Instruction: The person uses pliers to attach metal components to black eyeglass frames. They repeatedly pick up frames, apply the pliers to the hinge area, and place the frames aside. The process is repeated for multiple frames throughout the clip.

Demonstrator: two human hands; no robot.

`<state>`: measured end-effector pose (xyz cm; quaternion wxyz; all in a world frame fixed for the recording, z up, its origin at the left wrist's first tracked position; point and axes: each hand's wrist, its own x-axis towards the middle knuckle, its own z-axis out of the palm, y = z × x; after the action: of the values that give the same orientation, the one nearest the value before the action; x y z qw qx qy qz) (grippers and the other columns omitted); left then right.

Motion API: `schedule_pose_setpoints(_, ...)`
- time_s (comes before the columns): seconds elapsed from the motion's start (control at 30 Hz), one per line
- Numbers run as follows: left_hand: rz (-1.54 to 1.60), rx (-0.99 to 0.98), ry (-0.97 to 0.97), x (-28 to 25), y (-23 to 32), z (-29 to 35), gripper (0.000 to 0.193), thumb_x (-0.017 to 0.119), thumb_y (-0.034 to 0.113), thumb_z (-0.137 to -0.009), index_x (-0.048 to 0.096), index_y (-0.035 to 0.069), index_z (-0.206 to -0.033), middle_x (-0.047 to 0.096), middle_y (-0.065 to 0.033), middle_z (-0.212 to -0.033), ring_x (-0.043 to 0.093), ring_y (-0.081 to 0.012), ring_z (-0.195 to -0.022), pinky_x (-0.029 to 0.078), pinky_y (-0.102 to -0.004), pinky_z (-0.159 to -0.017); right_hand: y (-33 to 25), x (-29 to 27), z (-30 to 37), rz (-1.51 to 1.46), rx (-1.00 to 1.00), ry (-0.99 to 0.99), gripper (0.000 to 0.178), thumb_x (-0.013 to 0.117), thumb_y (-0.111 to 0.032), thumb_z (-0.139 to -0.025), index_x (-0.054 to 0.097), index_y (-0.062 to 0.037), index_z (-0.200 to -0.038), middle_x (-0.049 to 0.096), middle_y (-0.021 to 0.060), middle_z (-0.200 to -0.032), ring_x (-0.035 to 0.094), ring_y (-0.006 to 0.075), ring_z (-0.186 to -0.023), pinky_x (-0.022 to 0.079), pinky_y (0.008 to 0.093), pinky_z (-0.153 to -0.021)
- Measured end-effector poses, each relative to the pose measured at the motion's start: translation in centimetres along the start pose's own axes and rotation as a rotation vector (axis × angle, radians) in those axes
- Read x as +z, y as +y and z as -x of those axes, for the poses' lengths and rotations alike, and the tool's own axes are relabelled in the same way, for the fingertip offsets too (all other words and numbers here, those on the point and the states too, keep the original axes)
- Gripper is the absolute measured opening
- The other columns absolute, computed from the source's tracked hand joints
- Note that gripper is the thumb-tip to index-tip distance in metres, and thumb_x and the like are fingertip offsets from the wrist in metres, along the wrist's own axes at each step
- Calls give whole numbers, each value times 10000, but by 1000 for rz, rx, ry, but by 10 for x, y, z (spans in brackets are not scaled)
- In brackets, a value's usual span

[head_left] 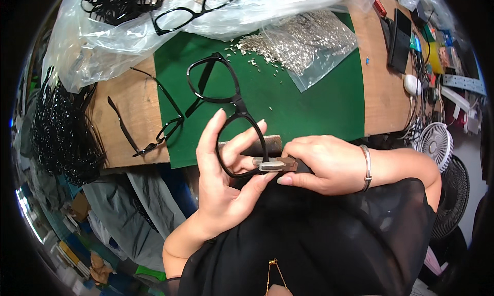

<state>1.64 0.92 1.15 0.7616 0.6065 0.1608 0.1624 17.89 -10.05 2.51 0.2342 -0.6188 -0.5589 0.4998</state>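
Note:
My left hand (pixel 218 206) grips a black eyeglass frame (pixel 239 105) by its nearer rim, with the thumb and fingers around that lens opening. One folded temple arm reaches back from the far end of the frame. In my right hand (pixel 329 164) is a pair of pliers (pixel 278 165), its handles mostly hidden by my fingers. The metal jaws meet the near end of the frame, close to my left thumb. Just behind the jaws, a metal block (pixel 275 140) juts from the table edge, partly covered by my left fingers.
A green mat (pixel 319 110) covers the table's middle. On it, a clear bag (pixel 314 44) spills small silvery pieces. Another black eyeglass frame (pixel 180 118) lies left, with one more (pixel 193 15) on plastic sheeting (pixel 113 49). A black strand bundle (pixel 64 131), phone (pixel 400 41) and white fan (pixel 436 146) flank these.

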Motion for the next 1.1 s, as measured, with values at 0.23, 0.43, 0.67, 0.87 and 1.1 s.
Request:
schedule_pose_setpoints(0.23, -60, -83, 36, 5, -4, -3, 811, 560, -120, -750, 7, 23, -1325, 414, -238, -1235, 549, -278, -1023, 467, -310, -838, 4, 6, -2, 237, 101, 38, 266, 626, -246, -771, 509, -8, -745, 582, 140, -689, 582, 336, -667, 464, 401, -579)
schedule_pose_setpoints(0.43, -86, -88, 5, -7, -7, 1, 871, 586, -148, -699, 32, 60, -1337, 425, -227, -1222, 582, -152, -806, 468, -235, -719, 16, -11, -1, 29, 108, -83, 458, 604, -308, -779, 499, 53, -1041, 583, 192, -817, 579, 333, -770, 457, 390, -685)
schedule_pose_setpoints(0.67, 183, 24, 69, -5, -18, 18, 829, 609, -51, -710, 55, 83, -1313, 482, -240, -1074, 519, -132, -649, 475, -242, -618, 46, 24, -19, 594, 108, 243, 535, 574, -284, -779, 426, 66, -1155, 571, 147, -814, 556, 282, -764, 421, 369, -666)
schedule_pose_setpoints(0.87, 285, -270, 102, -11, -7, 31, 927, 579, -128, -676, -17, 112, -1344, 484, -223, -1110, 584, -214, -843, 464, -322, -791, 46, 16, -26, 537, 117, 295, 498, 605, -208, -745, 440, 36, -1146, 537, 128, -791, 527, 283, -745, 400, 366, -668)
schedule_pose_setpoints(1.1, 810, -333, -112, -17, -14, 24, 653, 710, 263, -703, 266, 89, -1149, 455, -161, -1049, 522, -242, -950, 412, -335, -846, 62, 20, -55, 545, 55, 528, 187, 613, -121, -675, 491, -47, -796, 522, 88, -754, 513, 259, -743, 380, 360, -647)
